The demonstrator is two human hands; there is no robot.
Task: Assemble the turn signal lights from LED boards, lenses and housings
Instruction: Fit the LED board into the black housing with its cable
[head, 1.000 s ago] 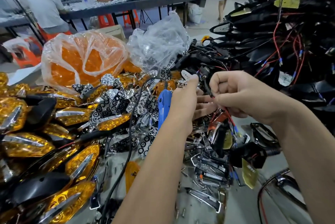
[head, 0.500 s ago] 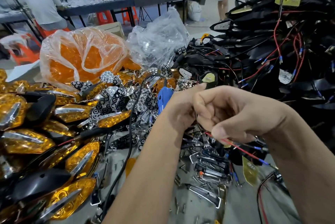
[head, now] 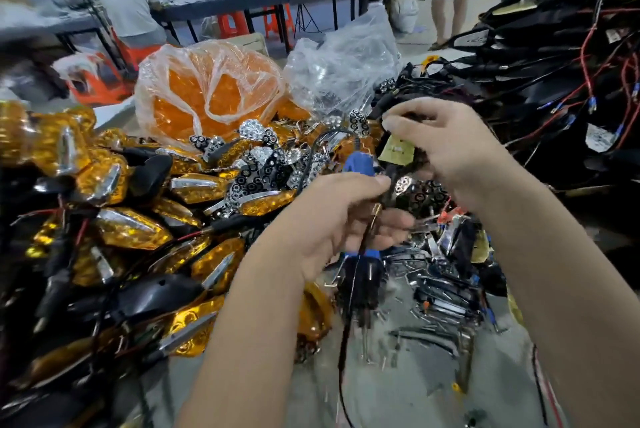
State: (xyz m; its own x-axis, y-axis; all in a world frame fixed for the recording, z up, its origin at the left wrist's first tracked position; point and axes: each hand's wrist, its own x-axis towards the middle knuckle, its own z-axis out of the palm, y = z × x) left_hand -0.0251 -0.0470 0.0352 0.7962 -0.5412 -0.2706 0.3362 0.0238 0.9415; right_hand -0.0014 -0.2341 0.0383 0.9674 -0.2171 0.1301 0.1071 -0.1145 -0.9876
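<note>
While gripped, LED board (head: 396, 149) tilted upward.

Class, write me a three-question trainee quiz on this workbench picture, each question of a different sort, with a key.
1. True or false: the right hand holds a yellow LED board.
2. The bag behind the amber lights holds parts of which colour? A green, B orange, C white.
3. Fill in: the left hand grips a tool with a ____ handle.

Key: 1 true; 2 B; 3 blue.
</note>
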